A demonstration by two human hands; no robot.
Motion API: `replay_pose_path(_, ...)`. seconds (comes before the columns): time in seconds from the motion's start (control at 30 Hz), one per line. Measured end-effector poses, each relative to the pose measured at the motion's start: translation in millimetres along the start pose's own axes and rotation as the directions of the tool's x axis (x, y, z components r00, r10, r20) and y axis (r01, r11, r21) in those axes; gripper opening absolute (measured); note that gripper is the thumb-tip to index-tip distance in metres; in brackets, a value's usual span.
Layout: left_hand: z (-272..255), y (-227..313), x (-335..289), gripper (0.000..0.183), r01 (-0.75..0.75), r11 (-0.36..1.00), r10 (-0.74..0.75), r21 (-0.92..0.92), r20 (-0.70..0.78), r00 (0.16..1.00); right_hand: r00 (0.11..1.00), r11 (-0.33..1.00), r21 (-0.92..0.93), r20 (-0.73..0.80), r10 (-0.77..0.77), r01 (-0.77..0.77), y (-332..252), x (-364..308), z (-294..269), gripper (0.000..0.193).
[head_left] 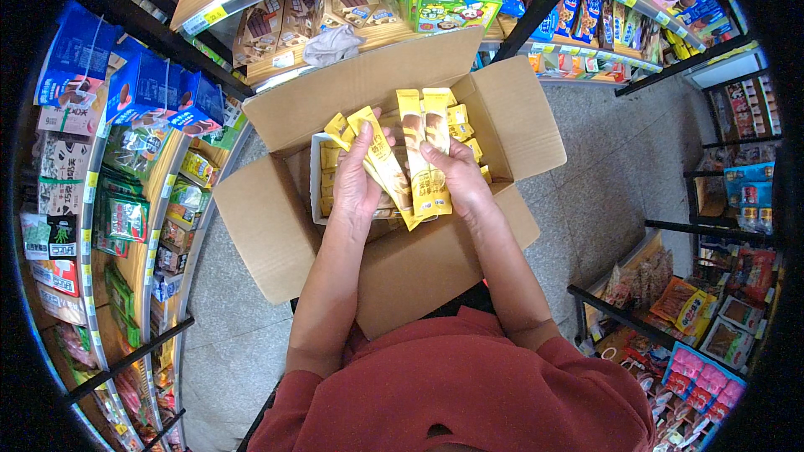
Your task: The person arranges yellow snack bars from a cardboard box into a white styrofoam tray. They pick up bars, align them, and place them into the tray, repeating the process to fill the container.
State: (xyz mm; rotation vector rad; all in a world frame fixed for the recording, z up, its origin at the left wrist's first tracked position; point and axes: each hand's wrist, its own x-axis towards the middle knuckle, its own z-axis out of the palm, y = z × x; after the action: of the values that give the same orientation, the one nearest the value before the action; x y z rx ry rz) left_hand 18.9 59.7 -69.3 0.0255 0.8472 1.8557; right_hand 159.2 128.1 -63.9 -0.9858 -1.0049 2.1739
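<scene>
My left hand (358,180) is closed around a few long yellow stick packets (381,155), which fan out at a slant. In my right hand (461,177), two similar yellow stick packets (435,121) stand side by side, pinned under the thumb. Both hands are close together over an open cardboard box (266,238) with its flaps folded outward. Inside it, below my left hand, is a white carton (316,188) of yellow packets. More yellow packets (459,121) lie in the box beyond my right hand. My hands and forearms hide part of the contents.
Curved shelves of snack bags and blue boxes (79,59) stand at the left. Ahead, a shelf carries brown snack boxes (356,0), green boxes (452,4) and a crumpled grey cloth (333,44). Low racks of packaged food (687,305) are at the right, past the grey floor (586,151).
</scene>
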Motion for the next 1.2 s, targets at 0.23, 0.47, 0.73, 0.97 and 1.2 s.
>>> replay_pose_path(0.23,-6.5,0.9,1.3,0.035,0.043,0.998,-0.042,-0.039,0.022,0.999,0.865,0.741,0.548,0.495,0.088,-0.388,-4.7,-1.1,-20.9,0.025)
replay_pose_path(0.47,-6.1,0.8,1.8,0.034,0.035,0.999,-0.035,-0.028,0.03,0.999,0.706,0.363,0.706,0.69,-0.158,-0.609,1.6,0.4,-18.3,0.037)
replay_pose_path(0.73,-6.0,0.8,2.0,0.033,0.022,1.0,-0.022,0.0,0.057,0.998,0.793,0.586,0.67,0.605,-0.076,-0.455,3.9,0.9,-16.4,0.034)
replay_pose_path(0.97,5.7,2.6,-4.3,0.031,0.033,0.999,-0.033,0.033,0.007,0.999,0.993,0.983,-0.143,0.021,-0.117,0.119,3.7,-2.0,9.7,0.022)
replay_pose_path(1.2,4.2,2.7,-4.1,0.032,0.079,0.988,-0.077,0.13,-0.023,0.997,0.988,0.959,-0.241,0.072,-0.134,0.148,4.0,-4.8,13.7,0.025)
